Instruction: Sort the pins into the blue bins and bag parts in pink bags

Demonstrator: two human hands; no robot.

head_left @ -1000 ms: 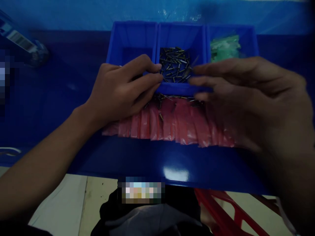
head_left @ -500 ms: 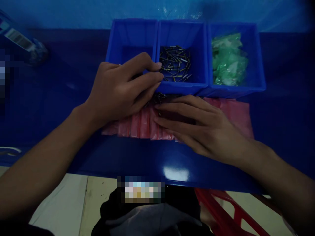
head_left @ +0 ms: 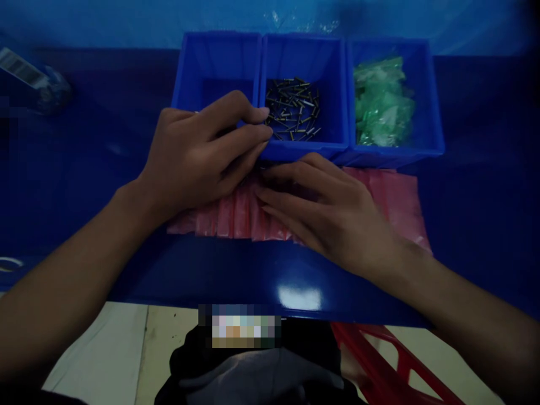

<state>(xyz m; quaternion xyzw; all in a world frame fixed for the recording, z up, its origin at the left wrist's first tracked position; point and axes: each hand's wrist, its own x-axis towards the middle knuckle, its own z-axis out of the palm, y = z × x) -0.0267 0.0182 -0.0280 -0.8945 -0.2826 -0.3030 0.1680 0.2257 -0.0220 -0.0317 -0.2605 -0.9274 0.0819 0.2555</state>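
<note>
My left hand (head_left: 202, 149) is bent over the front of the left blue bin (head_left: 181, 70). Its outer fingertips rest by the wall of the middle bin (head_left: 306, 151), while the thumb and index finger are hidden underneath. A row of pink plastic bags (head_left: 242, 216) lies overlapped in front of the bins. Over these bags, my right hand (head_left: 324, 205) has its thumb and fingers drawn together, tips close to the left hand. Whatever either hand pinches cannot be made out. Dark pop rivets (head_left: 295, 107) lie loose in the middle bin.
Green plastic bags (head_left: 383, 107) fill part of the right bin (head_left: 436, 112). On the left of the blue table (head_left: 105, 169) lies a bottle (head_left: 53, 93) with a barcode label. A red plastic chair (head_left: 379, 360) is below the table edge.
The right hand has shifted left and its fingers have drawn closer together, covering the dark rivets seen before between bags and bin. The whole view has slid slightly; the left hand keeps its pose.
</note>
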